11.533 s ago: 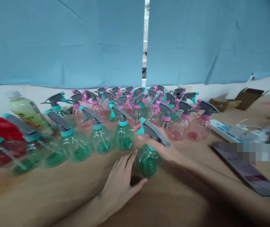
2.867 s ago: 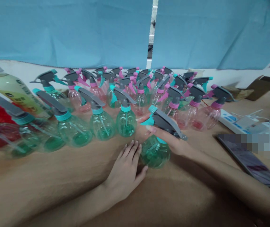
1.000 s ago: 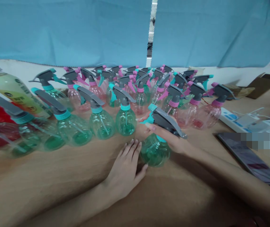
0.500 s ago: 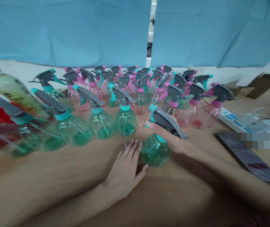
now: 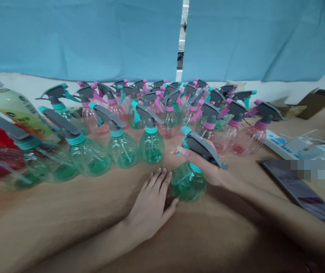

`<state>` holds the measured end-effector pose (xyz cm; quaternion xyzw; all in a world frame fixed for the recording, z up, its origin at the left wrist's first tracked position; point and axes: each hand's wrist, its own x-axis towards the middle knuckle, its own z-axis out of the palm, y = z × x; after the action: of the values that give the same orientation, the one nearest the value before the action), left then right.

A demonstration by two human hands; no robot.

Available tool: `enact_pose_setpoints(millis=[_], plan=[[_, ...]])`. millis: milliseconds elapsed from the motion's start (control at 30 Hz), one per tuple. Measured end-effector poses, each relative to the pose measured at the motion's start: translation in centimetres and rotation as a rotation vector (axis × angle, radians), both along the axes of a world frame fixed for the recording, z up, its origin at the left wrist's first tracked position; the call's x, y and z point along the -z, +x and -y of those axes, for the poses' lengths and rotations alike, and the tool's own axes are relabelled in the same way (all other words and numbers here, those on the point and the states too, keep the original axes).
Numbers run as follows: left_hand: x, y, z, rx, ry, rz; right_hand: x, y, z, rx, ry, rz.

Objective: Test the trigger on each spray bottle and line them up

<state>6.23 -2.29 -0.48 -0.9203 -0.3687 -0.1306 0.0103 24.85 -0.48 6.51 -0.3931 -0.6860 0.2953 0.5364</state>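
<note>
With my right hand [image 5: 208, 170] wrapped round the neck and grey trigger head of the round green translucent plastic spray bottle [image 5: 188, 182] on the brown table [image 5: 65, 220], my left hand [image 5: 151, 206] lies flat and open beside its base, where I judge it should steady the base while I squeeze gently, keeping clear of the neighbouring green bottle [image 5: 151, 146].

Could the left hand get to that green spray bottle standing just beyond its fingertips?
Probably yes. The left hand lies flat on the table, and only bare tabletop separates its fingertips from the green bottle. The right hand holds another bottle off to the side.
</note>
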Motion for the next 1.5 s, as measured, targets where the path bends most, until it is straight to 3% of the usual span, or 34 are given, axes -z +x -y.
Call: enact_pose_setpoints(millis=[167,1100,1300,1500], plan=[[0.07,-0.08,-0.07,0.005,0.004,0.014,-0.18,-0.18,-0.31,-0.128,-0.015,-0.044],[0.37,-0.2,-0.07,-0.002,0.018,0.043,0.22,-0.36,-0.35,-0.195,-0.071,-0.163],[0.38,-0.16,-0.11,0.002,0.032,0.032,-0.21,-0.23,-0.02,-0.165,-0.13,-0.098],[0.26,-0.26,-0.08,0.0,0.038,0.022,-0.41,-0.13,-0.03,-0.183,-0.08,-0.083]])
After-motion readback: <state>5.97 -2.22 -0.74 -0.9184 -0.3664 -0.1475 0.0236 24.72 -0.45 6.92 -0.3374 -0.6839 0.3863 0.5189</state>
